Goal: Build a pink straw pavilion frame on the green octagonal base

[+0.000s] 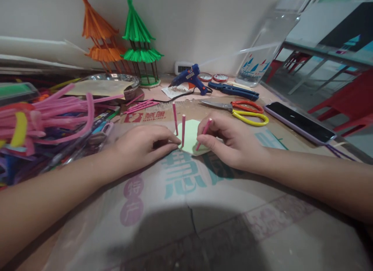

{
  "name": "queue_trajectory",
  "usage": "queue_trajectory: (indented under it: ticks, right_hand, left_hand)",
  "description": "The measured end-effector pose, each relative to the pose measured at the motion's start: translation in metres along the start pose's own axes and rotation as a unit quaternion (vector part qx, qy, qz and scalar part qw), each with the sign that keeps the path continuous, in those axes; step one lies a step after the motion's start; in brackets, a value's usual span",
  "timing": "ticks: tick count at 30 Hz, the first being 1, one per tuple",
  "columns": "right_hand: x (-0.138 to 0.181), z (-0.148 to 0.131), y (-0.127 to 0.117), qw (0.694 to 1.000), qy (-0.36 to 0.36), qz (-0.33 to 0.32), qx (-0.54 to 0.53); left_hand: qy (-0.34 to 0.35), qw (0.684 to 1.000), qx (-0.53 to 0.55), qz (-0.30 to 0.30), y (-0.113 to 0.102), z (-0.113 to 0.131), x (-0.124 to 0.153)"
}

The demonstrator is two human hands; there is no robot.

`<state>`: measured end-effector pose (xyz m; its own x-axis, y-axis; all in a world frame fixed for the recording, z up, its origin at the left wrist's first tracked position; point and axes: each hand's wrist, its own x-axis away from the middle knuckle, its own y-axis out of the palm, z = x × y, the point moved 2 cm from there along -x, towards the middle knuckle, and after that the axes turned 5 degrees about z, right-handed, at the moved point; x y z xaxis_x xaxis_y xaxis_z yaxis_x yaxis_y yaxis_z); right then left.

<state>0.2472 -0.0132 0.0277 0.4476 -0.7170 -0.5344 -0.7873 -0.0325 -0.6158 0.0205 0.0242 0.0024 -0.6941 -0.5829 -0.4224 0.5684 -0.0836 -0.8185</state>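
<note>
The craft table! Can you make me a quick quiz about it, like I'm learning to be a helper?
1. True or false: the right hand holds a pink stick between its fingers.
2. Besides that one, how many pink sticks stand on the pale green disc?
3. Which of these lies closest to the phone?
A. the blue glue gun
B. the scissors
C. the green tower

Key:
1. True.
2. Two.
3. B, the scissors.
</note>
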Motion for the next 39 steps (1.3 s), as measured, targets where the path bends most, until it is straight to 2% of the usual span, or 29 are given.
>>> queue_trajectory:
  ticks: [12, 39]
  right_hand:
    - [-0.0013, 0.0027, 0.0016, 0.999, -0.028, 0.005, 0.018]
    - [-0.0029, 0.0008, 0.0022, 0.999, -0.025, -0.012, 0.035]
  left_hand:
    - [-0.036, 0.999, -0.001, -0.019, -0.0003, -0.0016, 0.0013]
    - [-0.026, 1.0, -0.004, -0.013, -0.0006, -0.0006, 0.0018]
